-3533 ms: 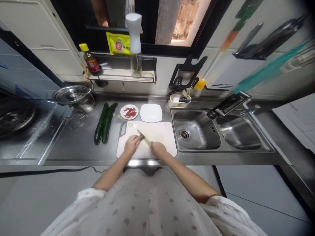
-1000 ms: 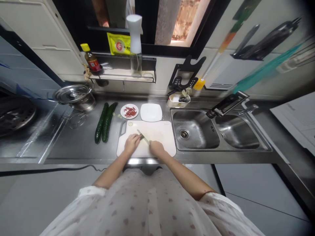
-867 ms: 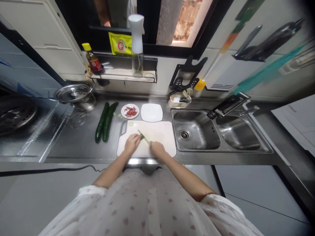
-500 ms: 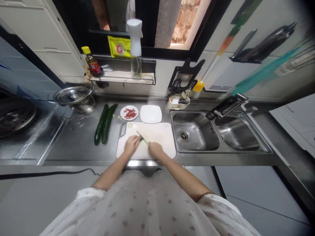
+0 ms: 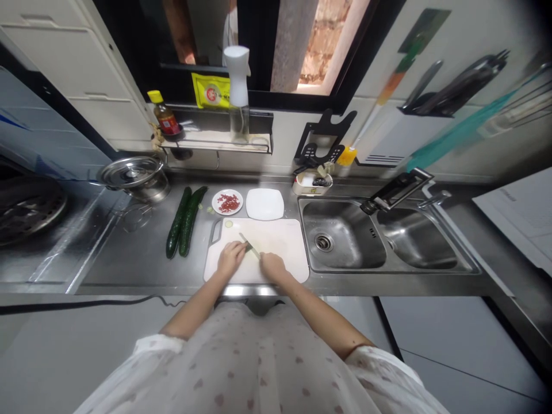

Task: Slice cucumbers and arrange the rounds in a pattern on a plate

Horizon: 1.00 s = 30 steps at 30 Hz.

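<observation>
On the white cutting board [image 5: 280,238] my left hand [image 5: 230,259] presses down with curled fingers on a small green piece of vegetable [image 5: 249,247], mostly hidden under them. My right hand [image 5: 271,266] is closed round the handle of a knife [image 5: 250,246], whose blade angles up and left beside the left fingertips. One pale slice [image 5: 228,224] lies at the board's far left corner.
Two whole cucumbers [image 5: 184,220] lie left of the board. Behind it stand a small plate of red bits [image 5: 227,202] and a white square plate [image 5: 264,204]. A double sink [image 5: 345,244] is on the right, a steel pot [image 5: 135,175] at the back left.
Both hands have stayed on the board with the knife beside the left fingers. The camera has tilted a little, so everything sits slightly lower in view.
</observation>
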Tool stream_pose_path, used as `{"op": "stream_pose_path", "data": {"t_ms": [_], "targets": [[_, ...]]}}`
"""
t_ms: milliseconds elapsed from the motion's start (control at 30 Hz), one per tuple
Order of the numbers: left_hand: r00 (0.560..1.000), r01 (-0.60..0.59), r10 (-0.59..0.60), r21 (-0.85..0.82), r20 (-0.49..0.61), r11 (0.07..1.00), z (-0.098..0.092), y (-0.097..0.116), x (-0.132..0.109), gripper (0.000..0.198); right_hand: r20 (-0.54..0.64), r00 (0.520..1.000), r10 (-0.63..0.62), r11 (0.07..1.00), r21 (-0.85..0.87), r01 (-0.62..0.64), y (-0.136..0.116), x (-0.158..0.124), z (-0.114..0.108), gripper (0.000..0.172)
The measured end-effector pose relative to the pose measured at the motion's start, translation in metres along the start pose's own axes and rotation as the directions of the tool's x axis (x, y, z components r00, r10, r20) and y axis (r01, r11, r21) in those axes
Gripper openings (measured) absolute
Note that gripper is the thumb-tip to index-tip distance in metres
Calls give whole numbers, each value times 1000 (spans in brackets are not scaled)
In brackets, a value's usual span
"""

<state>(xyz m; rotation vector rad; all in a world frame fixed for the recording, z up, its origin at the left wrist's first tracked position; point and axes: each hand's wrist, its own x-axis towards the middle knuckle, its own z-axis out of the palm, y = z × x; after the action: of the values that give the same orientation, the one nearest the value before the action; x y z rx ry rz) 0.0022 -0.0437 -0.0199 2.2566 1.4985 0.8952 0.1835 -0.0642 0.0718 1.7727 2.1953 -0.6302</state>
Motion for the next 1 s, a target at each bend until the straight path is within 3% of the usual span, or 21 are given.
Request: {"op": "stream_pose_path", "data": {"t_ms": [400,1000], "targets": [[1000,5,-5,8,-13,1000,-1,4,0,26,20,1000,1,1000,-9,0,7,-14,5,30],[1000,4,-4,7,-5,1000,-7,9,2,25,3,1000,27,999,23,-27,-8,7,-6,34]]}}
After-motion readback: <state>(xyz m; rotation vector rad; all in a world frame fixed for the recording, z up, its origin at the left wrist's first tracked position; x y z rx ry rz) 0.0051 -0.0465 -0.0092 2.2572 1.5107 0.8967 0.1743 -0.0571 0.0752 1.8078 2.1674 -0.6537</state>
